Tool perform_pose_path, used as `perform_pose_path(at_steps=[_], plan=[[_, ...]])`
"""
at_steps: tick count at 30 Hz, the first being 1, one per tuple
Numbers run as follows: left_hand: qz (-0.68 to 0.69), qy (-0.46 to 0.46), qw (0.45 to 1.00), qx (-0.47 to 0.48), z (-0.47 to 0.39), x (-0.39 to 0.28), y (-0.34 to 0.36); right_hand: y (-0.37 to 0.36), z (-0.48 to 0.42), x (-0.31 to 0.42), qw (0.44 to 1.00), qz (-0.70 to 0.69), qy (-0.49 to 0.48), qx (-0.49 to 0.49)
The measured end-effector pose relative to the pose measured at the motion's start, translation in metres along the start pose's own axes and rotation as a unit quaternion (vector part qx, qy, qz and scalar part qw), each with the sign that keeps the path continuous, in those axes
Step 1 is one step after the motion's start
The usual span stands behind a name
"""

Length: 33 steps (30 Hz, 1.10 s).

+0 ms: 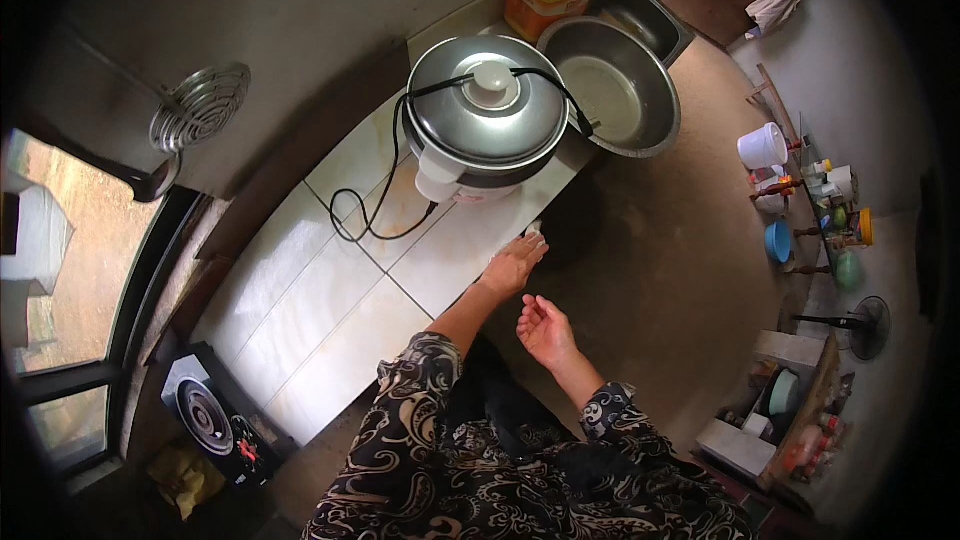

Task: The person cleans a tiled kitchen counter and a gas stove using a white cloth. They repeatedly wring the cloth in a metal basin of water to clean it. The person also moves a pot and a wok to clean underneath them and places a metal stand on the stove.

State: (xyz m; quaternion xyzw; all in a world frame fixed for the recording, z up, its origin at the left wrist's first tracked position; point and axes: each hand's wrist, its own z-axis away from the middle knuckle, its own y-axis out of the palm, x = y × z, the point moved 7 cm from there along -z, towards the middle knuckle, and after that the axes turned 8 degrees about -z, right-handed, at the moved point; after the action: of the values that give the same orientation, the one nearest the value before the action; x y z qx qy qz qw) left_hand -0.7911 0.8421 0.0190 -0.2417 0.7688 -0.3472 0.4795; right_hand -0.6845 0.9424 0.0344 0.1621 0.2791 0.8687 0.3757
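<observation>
My left hand (511, 268) is at the edge of the white tiled counter (360, 315), palm down. A bit of white cloth or tissue (535, 227) pokes out past its fingertips and shows between the fingers; most of it is hidden under the hand. My right hand (545, 331) hovers over the floor beside the counter, palm turned up, fingers loosely curled and holding nothing. Farther along the counter stands an electric cooker (469, 191) under a domed metal lid (450, 112). Its black power cord (395, 157) drapes over the lid knob and loops onto the tiles.
Behind the cooker, a wide metal basin (607, 90) juts past the counter edge near a sink (649, 22) and an orange-yellow container (536, 7). A gas stove (206, 416) is at lower left. Metal ladles (199, 109) hang on the wall. Shelves (814, 217) and a fan (866, 326) stand right.
</observation>
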Motion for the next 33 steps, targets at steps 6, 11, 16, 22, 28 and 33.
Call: perform_pose_path(at_steps=[6,11,16,22,28,33], plan=[[-0.087,-0.244,0.936,-0.238,0.081,0.001,-0.078,-0.054,0.040,0.020,0.999,-0.016,-0.033,-0.023],[-0.171,-0.374,0.898,-0.154,0.104,0.012,-0.053,-0.072,0.043,0.043,0.997,-0.038,-0.051,-0.045],[-0.216,-0.265,0.933,-0.113,0.030,-0.001,-0.013,-0.074,0.038,0.079,0.997,-0.036,-0.054,-0.046],[-0.220,-0.236,0.942,-0.091,-0.072,-0.016,0.037,-0.083,0.037,0.157,0.995,-0.040,-0.059,-0.075],[-0.247,-0.275,0.919,-0.139,-0.158,-0.009,0.068,-0.086,0.031,0.235,0.993,-0.036,-0.069,-0.085],[-0.226,-0.263,0.931,-0.117,-0.198,0.001,0.082,-0.091,0.023,0.274,0.993,-0.043,-0.075,-0.078]])
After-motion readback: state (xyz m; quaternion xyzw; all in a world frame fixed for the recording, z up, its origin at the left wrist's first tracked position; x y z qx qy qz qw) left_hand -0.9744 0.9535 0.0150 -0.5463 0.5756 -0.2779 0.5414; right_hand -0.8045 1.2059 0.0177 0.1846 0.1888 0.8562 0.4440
